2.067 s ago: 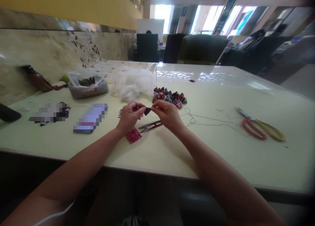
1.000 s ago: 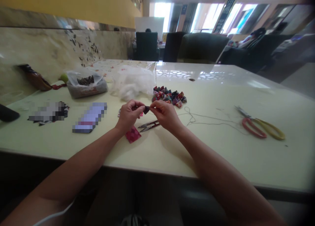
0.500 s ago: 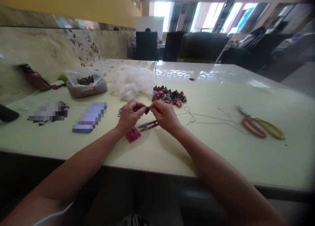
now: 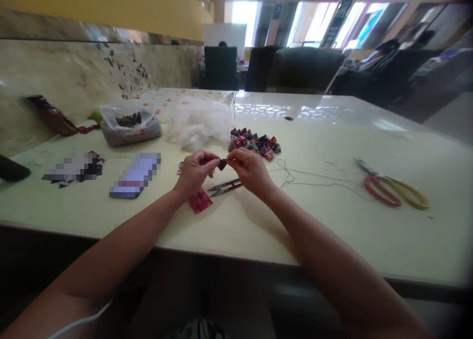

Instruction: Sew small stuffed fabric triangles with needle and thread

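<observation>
A small dark piece of fabric [image 4: 222, 165] is pinched between my two hands above the table. My left hand [image 4: 194, 170] grips its left side with thumb and fingertips. From the right, my right hand [image 4: 247, 166] closes on its other edge; whether a needle is in those fingers cannot be made out. Below the hands lie thread snips [image 4: 223, 187], partly covered by my right hand. A red patterned fabric square [image 4: 200, 201] is beside the snips' points. Thin grey thread [image 4: 295, 177] trails over the table to the right of my right hand.
Small stuffed fabric pieces [image 4: 254, 144] are heaped behind my hands. Scissors [image 4: 391, 186] with red and yellow handles lie right. A bag of white stuffing [image 4: 199, 122], a bag of dark dried bits [image 4: 130, 127] and a blurred phone-like object [image 4: 135, 175] are left. A person sits far right.
The dark fabric shows a little more between my fingertips, and my right hand has shifted slightly. Both hands keep their pinch.
</observation>
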{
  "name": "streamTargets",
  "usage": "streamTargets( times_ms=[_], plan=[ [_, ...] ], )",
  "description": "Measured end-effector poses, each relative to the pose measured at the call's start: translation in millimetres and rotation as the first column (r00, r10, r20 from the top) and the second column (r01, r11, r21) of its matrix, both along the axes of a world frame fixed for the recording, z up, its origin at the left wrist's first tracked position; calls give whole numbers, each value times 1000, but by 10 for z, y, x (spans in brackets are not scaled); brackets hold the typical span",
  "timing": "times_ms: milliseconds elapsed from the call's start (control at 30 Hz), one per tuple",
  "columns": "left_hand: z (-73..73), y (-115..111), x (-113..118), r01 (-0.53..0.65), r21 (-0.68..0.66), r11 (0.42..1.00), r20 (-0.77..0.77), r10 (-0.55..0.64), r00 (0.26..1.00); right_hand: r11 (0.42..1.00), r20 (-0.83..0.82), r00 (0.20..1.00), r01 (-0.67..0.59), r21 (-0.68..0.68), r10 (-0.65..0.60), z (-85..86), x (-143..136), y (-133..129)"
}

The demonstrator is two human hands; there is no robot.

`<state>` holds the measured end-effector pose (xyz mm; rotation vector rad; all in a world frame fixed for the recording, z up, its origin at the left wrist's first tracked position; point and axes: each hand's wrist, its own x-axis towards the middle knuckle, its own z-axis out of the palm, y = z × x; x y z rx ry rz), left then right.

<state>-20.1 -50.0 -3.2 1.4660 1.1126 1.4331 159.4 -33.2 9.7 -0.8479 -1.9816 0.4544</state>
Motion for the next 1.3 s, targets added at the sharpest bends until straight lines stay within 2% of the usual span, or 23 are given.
streamTargets(
  times_ms=[433,700,900,1300],
  plan=[
    [63,16,-53,202,-130,971,89,-191,977,991,-17,994,-108,-84,107,25,86,77],
    [76,22,-91,325,-168,931,116,-309,944,953,-70,971,-240,-185,231,36,149,122],
    [88,21,-85,354,-185,917,160,-327,931,921,-130,948,-315,-229,291,44,150,122],
    [47,26,-88,373,-154,915,160,-349,923,898,-165,933,-355,-261,321,42,126,110]
  ],
)
